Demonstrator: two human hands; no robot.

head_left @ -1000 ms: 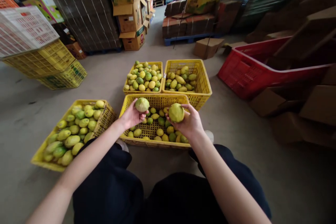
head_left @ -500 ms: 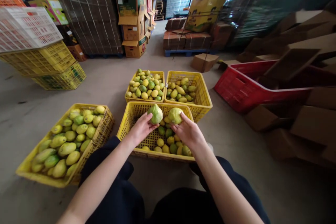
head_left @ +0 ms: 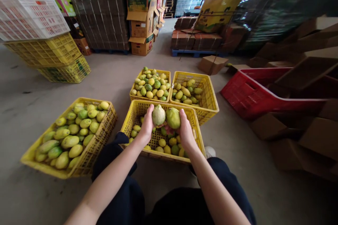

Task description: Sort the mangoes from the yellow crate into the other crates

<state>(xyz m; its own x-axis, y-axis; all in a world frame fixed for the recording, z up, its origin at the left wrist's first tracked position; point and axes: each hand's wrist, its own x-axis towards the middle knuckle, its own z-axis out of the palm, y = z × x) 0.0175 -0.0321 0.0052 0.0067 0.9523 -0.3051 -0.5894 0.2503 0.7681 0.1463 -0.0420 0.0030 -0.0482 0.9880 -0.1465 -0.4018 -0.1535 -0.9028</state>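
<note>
My left hand (head_left: 147, 126) is closed around a pale green lemon (head_left: 158, 115), thumb along its left side. In my right hand (head_left: 186, 130) sits a yellower-green lemon (head_left: 173, 118), close beside the first one. Both fruits are held above a yellow plastic crate (head_left: 198, 137) that stands between my knees. Several smaller lemons (head_left: 167, 149) lie in that crate, and its perforated bottom shows in places. My fingertips under the fruits are partly hidden.
Behind, two yellow crates hold heaped lemons (head_left: 149, 94) and fewer lemons (head_left: 186, 92). A full yellow crate (head_left: 69, 174) stands at left. On the right are a red crate (head_left: 243, 95) and cardboard boxes (head_left: 317, 140). Stacked crates (head_left: 52, 51) rise at far left.
Both hands have turned the lemons, thumbs now upright on the outer sides, and brought them closer together. The whole view has shifted slightly, moving the scene to the right.
</note>
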